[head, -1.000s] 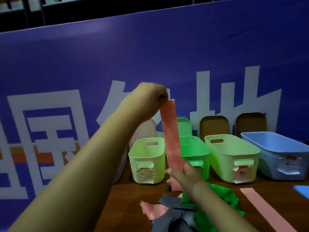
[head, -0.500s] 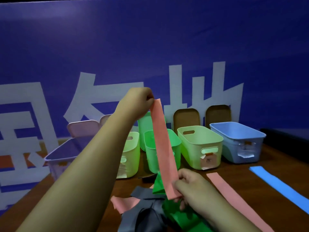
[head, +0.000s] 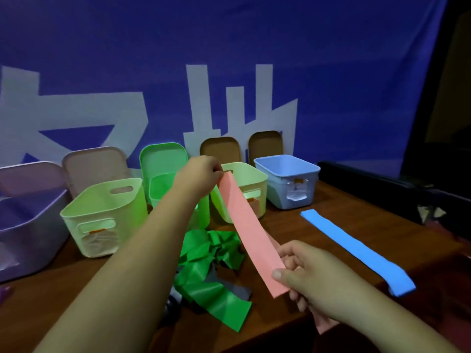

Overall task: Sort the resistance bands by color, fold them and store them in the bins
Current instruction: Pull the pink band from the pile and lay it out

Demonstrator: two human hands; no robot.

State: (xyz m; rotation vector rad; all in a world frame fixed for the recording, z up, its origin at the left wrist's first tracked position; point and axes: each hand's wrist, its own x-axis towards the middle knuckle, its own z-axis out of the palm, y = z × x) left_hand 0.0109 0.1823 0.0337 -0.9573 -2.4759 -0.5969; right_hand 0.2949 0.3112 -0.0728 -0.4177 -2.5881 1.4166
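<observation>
A pink resistance band [head: 251, 233] is stretched taut in the air above the table. My left hand [head: 200, 178] pinches its far end in front of the bins. My right hand [head: 308, 278] pinches its near end between thumb and fingers. Under the band lies a crumpled green band [head: 211, 273] on top of a grey band [head: 239, 291]. A blue band [head: 356, 249] lies flat on the table at the right. A second pink band [head: 325, 324] shows partly under my right wrist.
A row of open bins stands at the back: purple [head: 23, 225], pale green [head: 102, 215], bright green [head: 158, 189], pale yellow-green [head: 251, 179] and blue [head: 288, 182]. Lids lean against the blue banner behind them. The wooden table [head: 293, 230] ends at the right near dark furniture.
The pink band came down from hanging upright to slanting low over the table. My left hand dropped and my right hand drew its end towards me and to the right.
</observation>
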